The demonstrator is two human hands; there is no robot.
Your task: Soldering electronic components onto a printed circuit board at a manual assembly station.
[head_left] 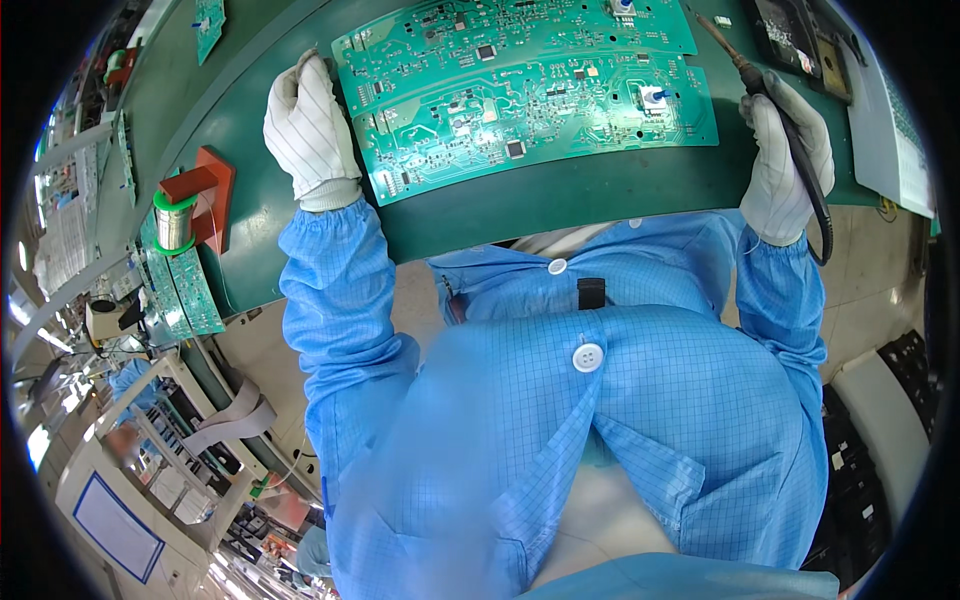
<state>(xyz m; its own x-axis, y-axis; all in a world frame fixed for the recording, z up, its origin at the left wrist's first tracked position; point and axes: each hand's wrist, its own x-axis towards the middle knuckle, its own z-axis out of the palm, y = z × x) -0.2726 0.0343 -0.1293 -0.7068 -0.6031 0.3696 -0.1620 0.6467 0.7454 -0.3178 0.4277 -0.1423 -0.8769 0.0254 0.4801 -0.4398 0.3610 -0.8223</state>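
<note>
A soldering iron [795, 142] with a black handle is gripped in my right hand [768, 175], which wears a white glove. Its metal tip points up and left, near the right end of two joined green circuit boards. The nearer circuit board [450, 140] carries a white part with a blue shaft [653, 97]; the farther circuit board [420, 50] has a similar one. My left hand [312, 130], in a striped white glove, rests closed beside the boards' left edge. Whatever its fingers may hold is hidden.
A spool of solder wire [175, 226] hangs on a red stand [222, 205] at the left. More green boards [185, 290] lie beyond it. A dark tray-like device [800, 45] and a white panel [893, 130] are at the right. The green table's front edge runs before me.
</note>
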